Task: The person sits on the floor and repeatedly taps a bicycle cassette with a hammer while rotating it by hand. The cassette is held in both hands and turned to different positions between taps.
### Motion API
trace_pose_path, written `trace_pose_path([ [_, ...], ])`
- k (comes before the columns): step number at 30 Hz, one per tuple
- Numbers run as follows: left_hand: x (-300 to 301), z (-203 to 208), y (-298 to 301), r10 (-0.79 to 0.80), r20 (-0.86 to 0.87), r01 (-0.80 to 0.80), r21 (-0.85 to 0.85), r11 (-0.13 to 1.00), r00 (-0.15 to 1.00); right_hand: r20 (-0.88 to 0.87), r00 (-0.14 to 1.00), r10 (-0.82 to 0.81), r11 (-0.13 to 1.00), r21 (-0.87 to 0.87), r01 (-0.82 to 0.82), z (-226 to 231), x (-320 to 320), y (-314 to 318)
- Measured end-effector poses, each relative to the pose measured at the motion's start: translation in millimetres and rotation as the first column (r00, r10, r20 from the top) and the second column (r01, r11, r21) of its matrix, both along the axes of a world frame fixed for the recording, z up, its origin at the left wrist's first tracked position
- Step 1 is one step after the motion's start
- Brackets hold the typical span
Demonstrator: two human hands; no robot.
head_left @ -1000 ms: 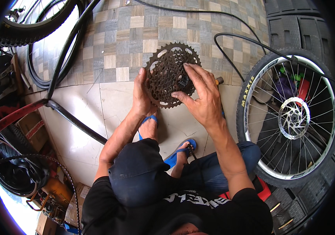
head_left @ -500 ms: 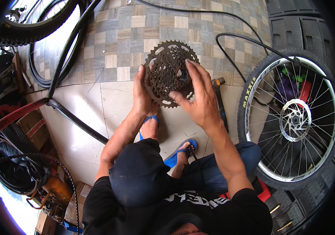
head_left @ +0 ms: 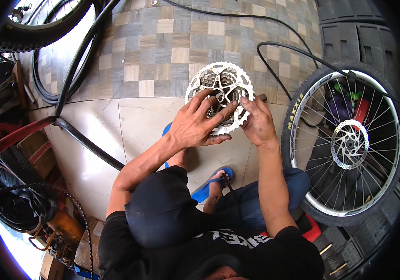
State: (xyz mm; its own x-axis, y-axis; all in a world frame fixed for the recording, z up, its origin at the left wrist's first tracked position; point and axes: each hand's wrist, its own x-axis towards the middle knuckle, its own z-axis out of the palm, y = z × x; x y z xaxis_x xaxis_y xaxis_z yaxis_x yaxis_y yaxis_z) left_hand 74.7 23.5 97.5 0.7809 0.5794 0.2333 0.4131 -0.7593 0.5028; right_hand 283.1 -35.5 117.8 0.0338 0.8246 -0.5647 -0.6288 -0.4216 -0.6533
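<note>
Single head-worn fisheye view, straight down and close over both hands, tiled floor [head_left: 162, 42] beneath.

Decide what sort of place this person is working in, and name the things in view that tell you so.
Most likely a bicycle repair shop. Both hands hold a toothed silver gear cassette; a bicycle wheel with disc rotor stands at the person's right, and spare tyres lean at the far left on the tiled floor.

We are in a bicycle repair workshop. A complete wheel with disc rotor [head_left: 349, 144] leans at our right, spare tyres [head_left: 41, 28] and inner tubes [head_left: 55, 88] lie across the tiled floor [head_left: 162, 46], a drive chain [head_left: 46, 191] curls at lower left beside cardboard boxes [head_left: 36, 144], and a silver sprocket cassette [head_left: 221, 88] sits in our hands.
</note>
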Motion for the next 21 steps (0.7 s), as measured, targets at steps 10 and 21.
trace_pose_path([
  [10,-13.6,-39.8,-5.0,0.475,0.386,-0.277,-0.466,0.84,0.791,-0.3,0.936,-0.182,0.976,0.065,0.21,-69.9,0.1,-32.2],
  [21,-3.2,-87.8,-10.7,0.896,-0.004,0.323,-0.932,-0.164,0.444,-0.176,0.977,-0.118,0.986,0.099,0.137,-91.5,-35.6,-40.4],
])
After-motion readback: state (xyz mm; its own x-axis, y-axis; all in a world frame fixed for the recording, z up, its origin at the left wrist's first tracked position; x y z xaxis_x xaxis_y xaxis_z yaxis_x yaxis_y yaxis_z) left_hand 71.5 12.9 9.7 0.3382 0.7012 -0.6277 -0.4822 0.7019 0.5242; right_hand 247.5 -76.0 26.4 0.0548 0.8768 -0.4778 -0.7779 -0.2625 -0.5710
